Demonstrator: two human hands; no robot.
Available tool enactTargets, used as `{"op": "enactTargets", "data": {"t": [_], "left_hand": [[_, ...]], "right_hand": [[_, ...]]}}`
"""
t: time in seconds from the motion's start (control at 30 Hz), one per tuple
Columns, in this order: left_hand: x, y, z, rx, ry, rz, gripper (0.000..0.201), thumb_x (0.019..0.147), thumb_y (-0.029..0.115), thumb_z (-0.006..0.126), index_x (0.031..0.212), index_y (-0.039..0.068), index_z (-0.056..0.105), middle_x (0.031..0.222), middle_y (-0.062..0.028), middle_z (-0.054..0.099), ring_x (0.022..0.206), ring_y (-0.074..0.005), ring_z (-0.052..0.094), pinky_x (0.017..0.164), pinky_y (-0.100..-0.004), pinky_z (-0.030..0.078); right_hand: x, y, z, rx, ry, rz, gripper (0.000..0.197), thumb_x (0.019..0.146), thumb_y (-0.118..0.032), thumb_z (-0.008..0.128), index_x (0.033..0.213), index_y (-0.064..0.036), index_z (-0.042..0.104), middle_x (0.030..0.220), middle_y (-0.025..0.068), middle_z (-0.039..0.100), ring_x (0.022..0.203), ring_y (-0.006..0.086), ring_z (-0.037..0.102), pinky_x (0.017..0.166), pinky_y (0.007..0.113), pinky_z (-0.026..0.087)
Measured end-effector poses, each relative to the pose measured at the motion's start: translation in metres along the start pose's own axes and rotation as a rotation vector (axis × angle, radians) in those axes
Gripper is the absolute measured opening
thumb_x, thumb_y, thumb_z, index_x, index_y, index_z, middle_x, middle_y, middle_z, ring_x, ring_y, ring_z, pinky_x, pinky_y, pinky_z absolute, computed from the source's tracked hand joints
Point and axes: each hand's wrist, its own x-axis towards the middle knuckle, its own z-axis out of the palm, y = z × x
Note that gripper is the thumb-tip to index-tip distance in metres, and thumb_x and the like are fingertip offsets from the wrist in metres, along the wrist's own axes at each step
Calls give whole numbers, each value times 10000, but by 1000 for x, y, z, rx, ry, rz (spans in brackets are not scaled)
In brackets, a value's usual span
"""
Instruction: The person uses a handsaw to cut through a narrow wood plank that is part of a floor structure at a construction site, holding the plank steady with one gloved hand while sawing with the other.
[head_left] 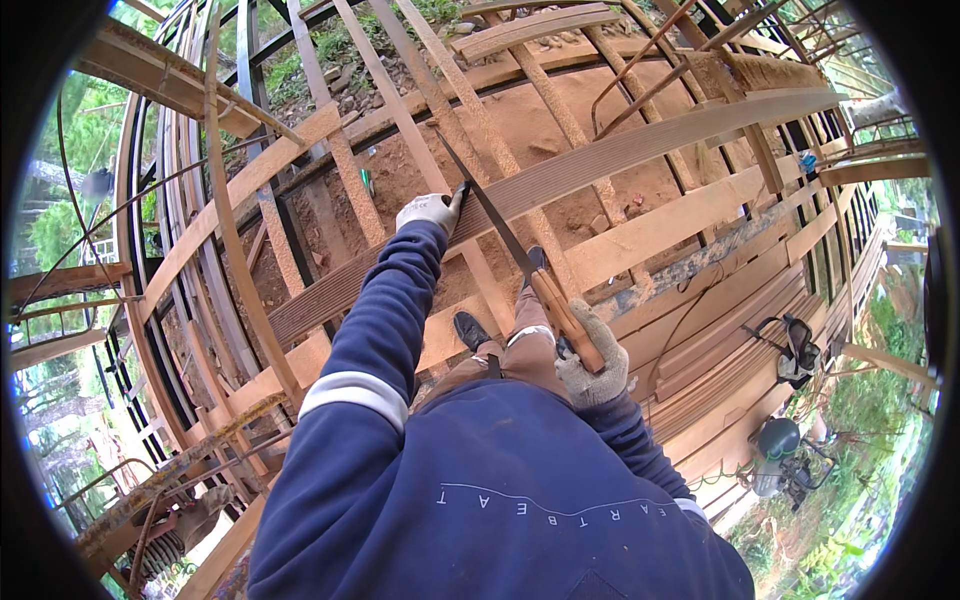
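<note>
Brown wood runs through the scene: a long plank [600, 163] slants across a frame of pale beams [566, 112], reaching well past the left hand [430, 212] and the right hand [600, 355] at both ends. The saw [512, 240] lies across the plank just beside the left hand, its narrow tip beyond the far edge; whether its teeth touch the wood I cannot tell. The right grip is clamped on the saw's wooden handle. The left hand rests on the plank, its grip partly hidden, so I cannot tell whether it closes around the edge. Wide gaps between beams open onto reddish soil [640, 90]. White lettering crosses the blue sweater [540, 440] upside down; small print marks the left glove. A dark strapped bag [797, 350], contents hidden, sits by stacked boards [720, 350].
</note>
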Motion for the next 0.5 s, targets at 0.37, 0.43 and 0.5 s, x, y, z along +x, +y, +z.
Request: {"op": "enactTargets", "data": {"t": [0.37,0.43,0.5], "left_hand": [[-11,12,-9,34,17,-48,560,1062,550,422,1270,144,746,1288,-170,721,1212,-357,675,1048,-456,512],[-8,12,-5,29,27,-47,558,1058,558,426,1269,153,748,1278,-172,723,1208,-363,674,1041,-459,514],[-2,7,1,30,48,-51,547,1055,566,434,1263,173,752,1267,-165,728,1200,-368,675,1030,-462,517]], "right_hand": [[-11,4,4,241,-48,89,643,848,-46,712,1461,55,547,1253,230,716,1104,288,739,948,351,571],[-10,4,4,169,-39,60,657,836,-52,719,1462,51,550,1234,226,723,1076,288,747,934,353,576],[-9,4,3,132,-37,60,665,826,-60,725,1460,47,554,1221,227,727,1053,289,753,922,355,581]]}}
